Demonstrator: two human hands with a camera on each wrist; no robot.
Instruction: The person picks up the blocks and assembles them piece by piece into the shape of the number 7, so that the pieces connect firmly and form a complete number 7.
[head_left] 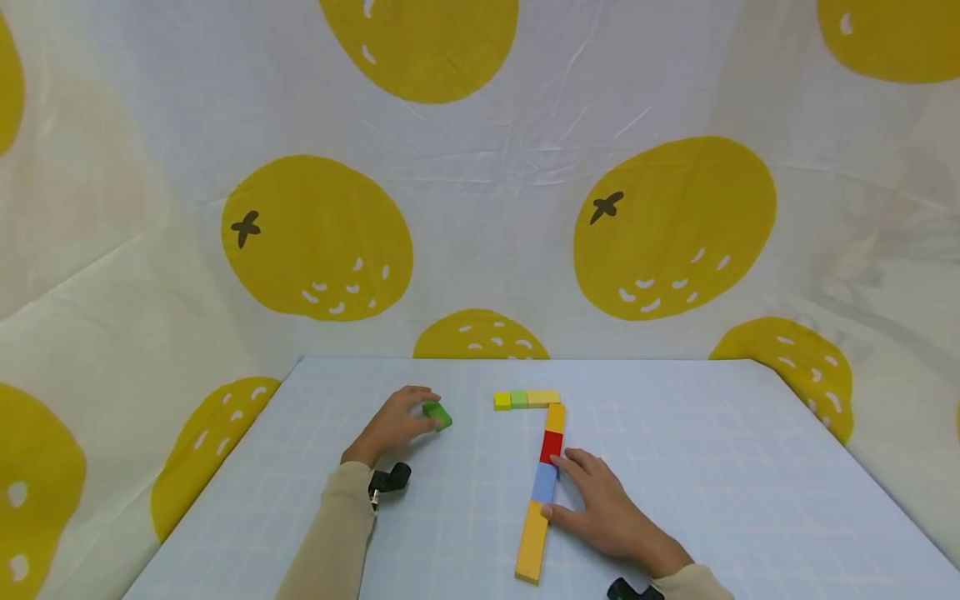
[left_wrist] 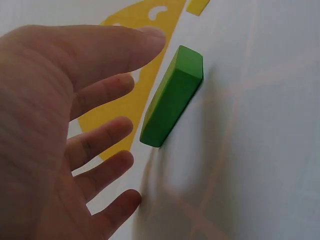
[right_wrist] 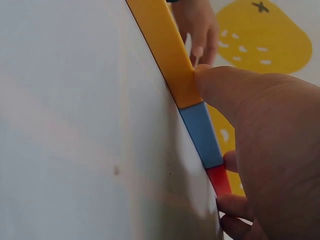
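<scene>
A green block (head_left: 438, 415) lies on the cloth at left centre. My left hand (head_left: 395, 423) is beside it, thumb and fingers spread; a gap shows between them and the block in the left wrist view. My right hand (head_left: 609, 510) rests along the right side of a line of blocks. Its thumb touches the long orange block (right_wrist: 165, 50), and its fingertips reach the red block (head_left: 551, 447). Between these two sits a blue block (head_left: 544, 483). Beyond the red one comes a yellow-orange block (head_left: 555, 417).
A short crosswise row at the line's far end holds a yellow block (head_left: 502, 402), a light green block (head_left: 519, 400) and a pale yellow block (head_left: 543, 399). All lie on a pale checked tablecloth (head_left: 750, 467). A curtain (head_left: 487, 233) with yellow fruit prints hangs behind.
</scene>
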